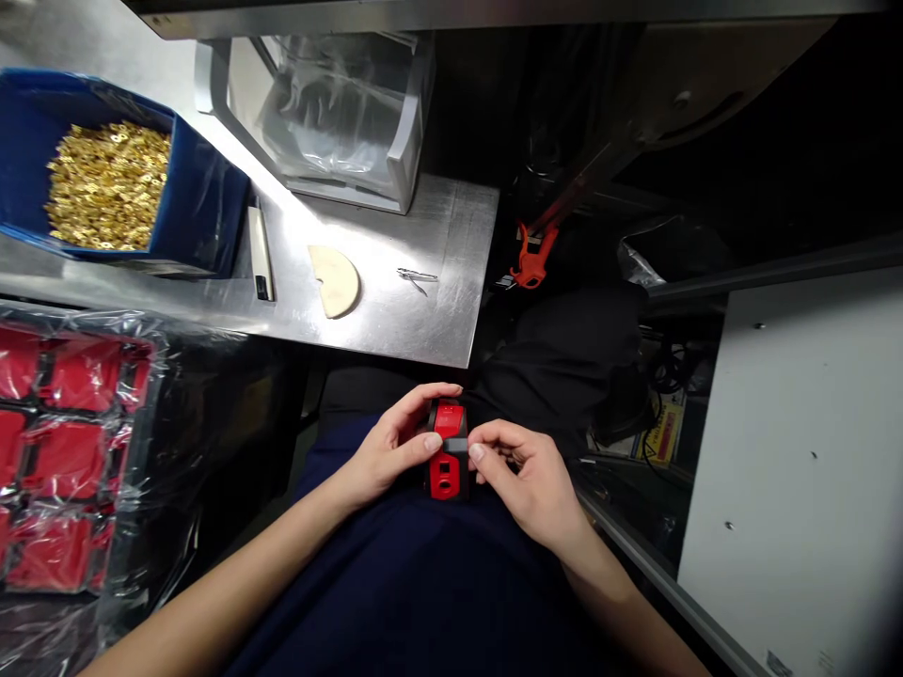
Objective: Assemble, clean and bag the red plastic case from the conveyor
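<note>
A small red and black plastic part (447, 461) sits in my lap, held between both hands. My left hand (392, 449) wraps it from the left, fingers over its top and thumb on its face. From the right, my right hand (526, 480) pinches its black middle band with thumb and forefinger. Below them lies my dark blue clothing.
A steel table (423, 320) carries a blue bin of small brass parts (109, 183), a clear plastic drawer unit (331, 113), a tan half-disc (337, 279), tweezers (418, 275) and a pen-like tool (261, 254). A plastic-wrapped tray of red parts (63, 451) is at left, a white panel (797, 470) at right.
</note>
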The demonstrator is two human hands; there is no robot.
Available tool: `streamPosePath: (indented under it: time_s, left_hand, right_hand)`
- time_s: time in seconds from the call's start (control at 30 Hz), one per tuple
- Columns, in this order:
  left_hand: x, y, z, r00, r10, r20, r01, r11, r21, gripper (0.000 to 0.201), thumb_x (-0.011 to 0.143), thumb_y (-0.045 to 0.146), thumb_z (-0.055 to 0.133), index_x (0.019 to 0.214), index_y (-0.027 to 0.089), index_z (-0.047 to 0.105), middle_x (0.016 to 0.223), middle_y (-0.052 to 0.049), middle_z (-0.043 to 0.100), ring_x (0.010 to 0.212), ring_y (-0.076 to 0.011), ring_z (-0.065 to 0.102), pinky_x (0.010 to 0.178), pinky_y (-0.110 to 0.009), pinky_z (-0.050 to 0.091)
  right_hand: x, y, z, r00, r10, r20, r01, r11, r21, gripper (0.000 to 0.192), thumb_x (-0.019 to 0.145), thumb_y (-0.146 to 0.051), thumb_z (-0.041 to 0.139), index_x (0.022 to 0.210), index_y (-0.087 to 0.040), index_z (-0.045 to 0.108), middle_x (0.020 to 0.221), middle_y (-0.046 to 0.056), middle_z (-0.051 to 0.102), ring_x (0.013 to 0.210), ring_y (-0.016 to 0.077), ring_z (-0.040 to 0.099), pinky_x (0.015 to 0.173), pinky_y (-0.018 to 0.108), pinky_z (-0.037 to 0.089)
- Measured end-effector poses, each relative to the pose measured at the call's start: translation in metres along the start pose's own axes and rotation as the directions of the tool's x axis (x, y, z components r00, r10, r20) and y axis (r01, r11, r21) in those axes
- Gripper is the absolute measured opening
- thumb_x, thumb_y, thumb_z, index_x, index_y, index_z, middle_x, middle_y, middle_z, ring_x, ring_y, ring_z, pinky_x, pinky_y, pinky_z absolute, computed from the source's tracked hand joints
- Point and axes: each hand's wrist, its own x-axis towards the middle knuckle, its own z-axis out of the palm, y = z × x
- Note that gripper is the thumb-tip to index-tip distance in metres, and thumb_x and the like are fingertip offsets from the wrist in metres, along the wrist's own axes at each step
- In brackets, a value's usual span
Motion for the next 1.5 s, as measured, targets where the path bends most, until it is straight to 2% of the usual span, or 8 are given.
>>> streamPosePath:
  time_s: [0.17,0.33,0.5,0.57,0.67,0.83,1.2,1.5]
  left_hand:
    - [0.000,0.000,0.003,0.999,0.045,-0.027,-0.046,0.999,-0.027,0.065,0.087,0.049,0.076,0.144,0.027,0.055,0.154,-0.011,0.052,0.142,-0.0327,0.048,0.116,-0.041,0.041]
    - [0.000,-0.001,0.003,0.999,0.034,-0.006,-0.034,0.999,-0.031,0.066,0.086,0.053,0.077,0.142,0.025,0.057,0.152,-0.013,0.054,0.139,-0.0329,0.051,0.111,-0.039,0.045]
    - [0.001,-0.002,0.003,1.000,-0.002,-0.001,0.001,0.999,-0.054,0.065,0.086,0.051,0.077,0.142,0.026,0.057,0.150,-0.012,0.056,0.133,-0.0321,0.055,0.106,-0.038,0.048]
    - [0.001,-0.002,0.003,1.000,0.012,-0.011,-0.012,0.999,-0.052,0.062,0.085,0.050,0.077,0.139,0.026,0.060,0.147,-0.012,0.057,0.133,-0.0320,0.055,0.107,-0.039,0.047]
    - [0.002,-0.001,0.001,0.999,0.051,-0.006,-0.051,0.999,-0.019,0.047,0.086,0.050,0.077,0.124,0.024,0.072,0.146,-0.012,0.056,0.134,-0.0332,0.053,0.108,-0.040,0.046]
    - [0.002,-0.002,-0.002,0.998,0.055,0.022,-0.055,0.998,0.011,0.036,0.087,0.050,0.076,0.113,0.025,0.078,0.146,-0.011,0.054,0.130,-0.0319,0.055,0.104,-0.039,0.048]
    - [0.002,-0.003,-0.002,0.998,0.051,0.028,-0.052,0.999,0.010,0.035,0.088,0.049,0.075,0.115,0.027,0.078,0.145,-0.011,0.054,0.128,-0.0311,0.056,0.103,-0.039,0.047]
    - [0.003,-0.003,-0.002,0.998,0.058,0.022,-0.058,0.998,0.002,0.034,0.087,0.047,0.076,0.114,0.026,0.078,0.145,-0.011,0.054,0.129,-0.0316,0.055,0.104,-0.039,0.047]
  right_hand:
    - [0.001,-0.001,-0.005,0.999,0.028,0.016,-0.027,0.999,-0.037,0.020,0.098,-0.035,0.064,0.090,-0.020,0.074,0.080,0.001,0.073,0.069,0.0142,0.067,0.065,0.024,0.052]
    - [0.005,-0.009,-0.011,0.999,-0.017,0.037,0.023,0.983,-0.184,0.016,0.096,-0.027,0.063,0.083,-0.022,0.070,0.072,-0.005,0.064,0.066,0.0105,0.056,0.064,0.022,0.044]
    - [0.009,-0.010,-0.015,0.989,-0.071,-0.128,0.023,0.939,-0.344,0.012,0.093,-0.021,0.063,0.081,-0.022,0.065,0.075,-0.005,0.061,0.069,0.0103,0.054,0.065,0.022,0.041]
    - [0.010,-0.007,-0.018,0.977,-0.082,-0.196,0.003,0.927,-0.375,0.023,0.097,-0.028,0.061,0.075,-0.021,0.061,0.069,-0.005,0.056,0.064,0.0105,0.051,0.062,0.024,0.040]
    - [0.009,-0.002,-0.021,0.983,-0.056,-0.174,0.005,0.960,-0.281,0.033,0.102,-0.040,0.057,0.075,-0.021,0.063,0.069,-0.003,0.061,0.064,0.0115,0.055,0.062,0.024,0.043]
    - [0.006,-0.006,-0.019,0.996,0.075,0.044,-0.073,0.996,-0.044,0.017,0.097,-0.037,0.066,0.097,-0.022,0.076,0.085,0.001,0.075,0.069,0.0125,0.066,0.064,0.022,0.052]
    - [0.009,-0.010,-0.014,0.992,0.122,0.028,-0.121,0.992,-0.030,0.021,0.094,-0.038,0.068,0.087,-0.019,0.075,0.074,0.001,0.071,0.064,0.0124,0.065,0.060,0.022,0.052]
    - [0.010,-0.009,-0.010,0.992,0.111,0.053,-0.106,0.989,-0.101,0.018,0.097,-0.033,0.062,0.085,-0.020,0.067,0.067,-0.004,0.057,0.061,0.0105,0.052,0.058,0.023,0.041]
